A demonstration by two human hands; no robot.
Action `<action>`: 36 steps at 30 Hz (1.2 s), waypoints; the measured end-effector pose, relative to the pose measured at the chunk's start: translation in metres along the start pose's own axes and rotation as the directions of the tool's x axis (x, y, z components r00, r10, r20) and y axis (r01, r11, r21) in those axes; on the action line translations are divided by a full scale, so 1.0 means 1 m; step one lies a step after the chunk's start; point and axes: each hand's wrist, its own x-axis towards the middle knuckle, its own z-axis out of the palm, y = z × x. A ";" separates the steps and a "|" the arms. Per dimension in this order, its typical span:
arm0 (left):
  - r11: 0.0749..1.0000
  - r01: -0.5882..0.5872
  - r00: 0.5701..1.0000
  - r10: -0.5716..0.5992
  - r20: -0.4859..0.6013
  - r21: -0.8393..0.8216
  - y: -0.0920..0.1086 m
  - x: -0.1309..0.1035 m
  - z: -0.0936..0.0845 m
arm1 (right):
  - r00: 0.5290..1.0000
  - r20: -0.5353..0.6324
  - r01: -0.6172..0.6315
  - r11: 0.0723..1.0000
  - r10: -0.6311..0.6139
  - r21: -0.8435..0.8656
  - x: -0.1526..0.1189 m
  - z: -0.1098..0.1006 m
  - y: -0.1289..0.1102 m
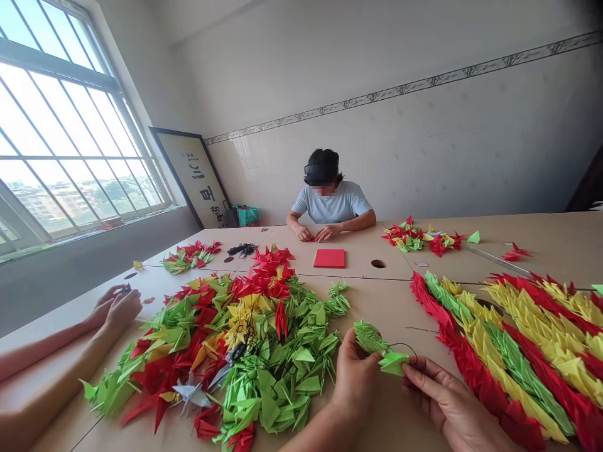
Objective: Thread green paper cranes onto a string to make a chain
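My left hand (354, 375) is closed round a short stack of green folded paper cranes (370, 337), thumb along its lower end. A single green paper crane (394, 362) sits just right of that stack, its far edge pinched by my right hand (440, 397). From the stack a thin dark cord (406, 345) loops over to my right fingertips; whether they grip the cord too is hidden. Just left of my hands spreads a large heap of loose green paper cranes (277, 383), mixed with red paper cranes (271, 276) and yellow ones.
Strung rows of red, yellow and green cranes (502, 348) lie at right, with a thin needle-like wire (421, 329) beside them. Opposite, a co-worker (330, 201) handles red paper behind a red paper stack (329, 258). Another person's hands (115, 306) hold something small at left.
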 end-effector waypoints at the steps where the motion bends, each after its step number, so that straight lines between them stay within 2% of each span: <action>1: 1.000 0.006 1.000 -0.006 0.020 -0.020 0.001 0.000 0.001 | 1.000 -0.018 0.010 1.000 -0.011 -0.009 0.001 0.000 0.000; 2: 0.999 0.013 0.999 -0.011 0.039 -0.041 0.001 -0.001 0.001 | 0.999 -0.029 0.025 0.999 -0.026 -0.047 0.002 0.000 0.000; 4: 0.997 0.025 0.997 -0.019 0.079 -0.075 0.003 -0.003 0.003 | 0.996 -0.042 0.069 0.971 -0.080 -0.228 0.005 -0.001 0.002; 7: 0.994 0.048 0.993 -0.037 0.111 -0.099 0.004 -0.006 0.004 | 0.965 -0.047 0.193 0.816 -0.259 -0.545 0.011 -0.005 0.006; 9: 0.991 0.075 0.992 -0.063 0.113 -0.111 0.003 -0.007 0.004 | 0.938 -0.008 0.262 0.726 -0.346 -0.636 0.013 -0.007 0.007; 13: 0.982 0.139 0.985 -0.124 0.116 -0.131 0.001 -0.007 0.002 | 0.927 0.088 0.329 0.674 -0.365 -0.662 0.010 -0.004 0.002; 17: 0.975 0.170 0.980 -0.152 0.127 -0.143 0.001 -0.007 0.000 | 0.917 0.074 0.330 0.641 -0.392 -0.693 0.009 -0.002 -0.003; 22: 0.996 0.084 0.972 -0.072 0.226 -0.042 0.004 -0.009 0.001 | 0.928 0.092 0.329 0.677 -0.362 -0.658 0.017 -0.013 0.006; 27: 0.996 0.059 0.980 -0.069 0.184 0.061 0.007 -0.010 0.003 | 0.909 0.159 0.391 0.662 -0.385 -0.640 0.022 -0.016 0.011; 32: 0.990 0.045 0.979 -0.071 0.190 0.137 0.011 -0.014 0.007 | 0.868 0.144 0.424 0.560 -0.475 -0.712 0.029 -0.020 0.018; 34: 0.985 0.012 0.973 -0.051 0.223 0.171 0.010 -0.016 0.008 | 0.827 0.167 0.455 0.464 -0.537 -0.760 0.031 -0.024 0.020; 36: 0.974 -0.036 0.970 -0.019 0.241 0.222 0.006 -0.016 0.006 | 0.774 0.249 0.497 0.315 -0.582 -0.808 0.031 -0.026 0.019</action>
